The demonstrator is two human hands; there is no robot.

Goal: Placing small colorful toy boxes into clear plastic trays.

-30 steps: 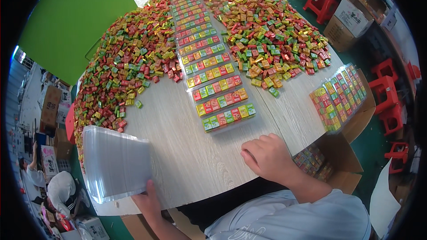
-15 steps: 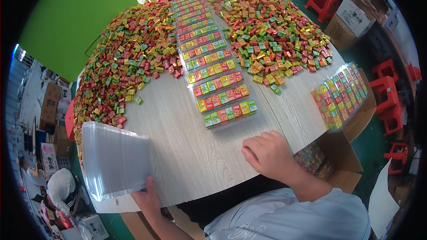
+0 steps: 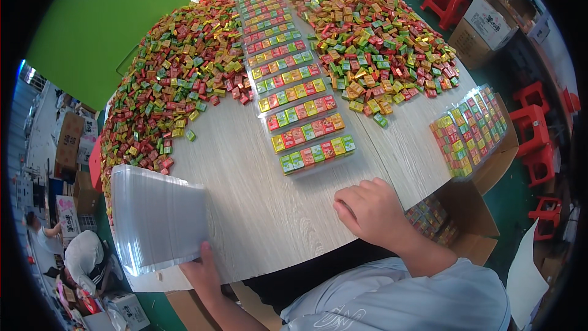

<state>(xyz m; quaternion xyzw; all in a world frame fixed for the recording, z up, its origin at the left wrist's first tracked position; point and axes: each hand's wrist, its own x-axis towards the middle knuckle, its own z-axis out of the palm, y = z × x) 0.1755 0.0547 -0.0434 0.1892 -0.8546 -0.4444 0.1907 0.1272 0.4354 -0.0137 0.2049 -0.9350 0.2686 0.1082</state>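
My left hand (image 3: 205, 273) grips the lower right corner of a stack of clear plastic trays (image 3: 160, 220) at the left front of the table. Its thumb lies against the corner; the other fingers are mostly hidden beneath. Near the front edge, my right hand (image 3: 372, 213) is curled into a loose fist, with nothing visible in it. Just beyond it, a long line of clear trays (image 3: 293, 127) runs away from me, filled with rows of small red, yellow, green and orange packets. The nearest row (image 3: 318, 156) lies a little above my right knuckles.
Loose packets form large heaps on the left (image 3: 165, 86) and right (image 3: 386, 49) of the tray line. Filled packs (image 3: 470, 132) stand at the right edge by an open carton (image 3: 474, 211) holding more. Red stools (image 3: 444, 3) and a green panel (image 3: 104, 30) stand beyond; people are in the background.
Both my hands and the trays stay in place. At the far left, a person in the background has shifted and now stretches an arm toward a box.
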